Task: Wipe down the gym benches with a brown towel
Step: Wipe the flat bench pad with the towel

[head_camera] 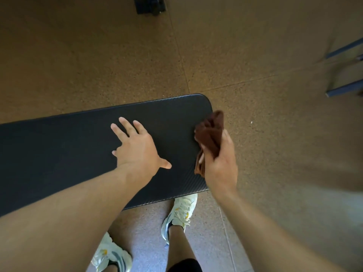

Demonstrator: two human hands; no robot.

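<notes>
Speckled brown rubber gym floor (98, 65) in large tiles, thin seams crossing at the far right; paler and greyer in the near strip by the feet. Long black padded counter (59, 154) with finely ribbed vinyl skin and rounded corners, stretching from the left edge to an end at centre right. Small black blocky object (150, 4) on the floor at the far edge, too blurred to identify. Dark blue metal bars (345, 48) at the far right, part of some frame, smeared by blur.

Left hand (137, 148) flat on the counter top near its right end, fingers (125, 124) straight and spread apart, thumb out to the right, holding nothing. Right hand (220, 160) just off the counter's right end, fingers curled and clamped on a crumpled dark brown cloth towel (211, 134). Towel bunched in that grip, upper folds sticking out toward the far side and overlapping the counter's right edge, a lower tail hanging out near the palm; cannot tell whether the cloth actually touches the padding.

Two pale cream sneakers (180, 211) with grey and yellow accents on the near floor, one tucked partly under the counter's near edge, bare legs above them. No readable writing, brand or label anywhere.
</notes>
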